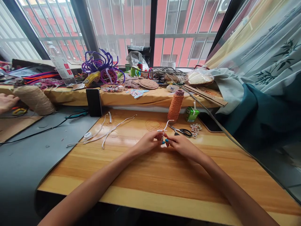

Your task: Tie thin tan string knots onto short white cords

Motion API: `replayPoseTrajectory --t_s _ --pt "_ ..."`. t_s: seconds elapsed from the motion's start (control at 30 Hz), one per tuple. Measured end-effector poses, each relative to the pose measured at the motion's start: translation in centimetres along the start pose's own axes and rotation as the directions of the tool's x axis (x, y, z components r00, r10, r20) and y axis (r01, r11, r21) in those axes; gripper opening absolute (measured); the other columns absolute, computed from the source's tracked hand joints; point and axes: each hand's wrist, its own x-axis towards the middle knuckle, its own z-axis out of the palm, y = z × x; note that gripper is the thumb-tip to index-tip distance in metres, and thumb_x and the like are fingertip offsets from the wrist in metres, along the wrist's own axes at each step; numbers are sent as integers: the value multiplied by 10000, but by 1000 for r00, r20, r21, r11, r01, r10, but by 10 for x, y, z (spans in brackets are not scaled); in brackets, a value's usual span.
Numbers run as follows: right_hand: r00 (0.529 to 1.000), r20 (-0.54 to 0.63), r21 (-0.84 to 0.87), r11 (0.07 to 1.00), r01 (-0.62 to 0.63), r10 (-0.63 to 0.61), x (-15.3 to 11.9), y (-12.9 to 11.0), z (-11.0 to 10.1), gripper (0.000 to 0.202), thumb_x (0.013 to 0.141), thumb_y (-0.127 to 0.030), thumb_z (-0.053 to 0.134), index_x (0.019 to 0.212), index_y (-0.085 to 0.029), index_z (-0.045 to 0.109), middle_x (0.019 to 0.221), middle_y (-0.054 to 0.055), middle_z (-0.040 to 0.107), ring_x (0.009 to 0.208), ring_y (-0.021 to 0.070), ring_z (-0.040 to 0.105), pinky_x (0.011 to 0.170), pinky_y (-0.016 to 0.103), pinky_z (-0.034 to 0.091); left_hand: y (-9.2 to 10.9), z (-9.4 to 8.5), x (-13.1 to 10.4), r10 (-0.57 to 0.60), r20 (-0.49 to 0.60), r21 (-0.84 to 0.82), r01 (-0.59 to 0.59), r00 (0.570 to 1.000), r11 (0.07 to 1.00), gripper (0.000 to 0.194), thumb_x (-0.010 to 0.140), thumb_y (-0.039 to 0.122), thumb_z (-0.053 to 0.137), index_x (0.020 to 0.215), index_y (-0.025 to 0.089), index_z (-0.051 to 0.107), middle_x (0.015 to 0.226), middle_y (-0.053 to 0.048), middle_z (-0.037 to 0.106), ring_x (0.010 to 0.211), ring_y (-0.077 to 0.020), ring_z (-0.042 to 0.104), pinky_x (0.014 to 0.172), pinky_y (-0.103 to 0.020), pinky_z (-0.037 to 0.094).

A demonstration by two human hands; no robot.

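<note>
Between my two hands, just above the wooden table, is a small knotted piece of white cord (167, 125) with a bit of orange at its crossing; one end sticks up. My left hand (151, 140) pinches it from the left. The fingers of my right hand (177, 142) are closed close to its lower part; whether they grip the cord or a thin thread is too small to tell. Just beyond my right hand lie black-handled scissors (185, 132). A cone of orange thread (176, 105) stands behind them. Small white knotted pieces (195, 129) lie to the right.
Loose white cords (110, 133) and a round white tape measure (87, 135) lie left on the table. A phone (94, 103) leans against the cluttered ledge. A green carton (192, 113) and a dark phone (210, 121) stand right. Another person's hand (7, 103) is far left, near a twine spool (35, 100).
</note>
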Motion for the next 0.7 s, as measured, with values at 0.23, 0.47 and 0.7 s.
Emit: replayPoseTrajectory --t_s 0.23,0.47,0.7 --pt "994 100 219 974 -57 36 3 7 6 360 813 -382 310 627 -163 528 561 -5 481 529 110 423 519 228 337 2 1 -3 24 -2 79 -24 1000 997 128 721 173 466 788 169 574 691 -4 566 657 -105 490 655 -204 383" --pt "966 242 499 842 -204 91 -2 0 0 406 747 -522 383 603 -155 481 502 -28 391 444 73 338 404 198 254 3 2 -6 29 25 51 -30 999 998 161 729 189 473 848 184 581 732 -12 569 721 -124 513 659 -207 391" --pt "904 326 489 769 -412 277 -4 -11 -1 293 818 -411 296 733 -174 446 460 -57 404 328 60 319 345 183 220 6 3 -5 44 -17 -23 -44 999 999 126 745 216 473 796 164 577 726 -24 590 697 -117 535 695 -225 394"
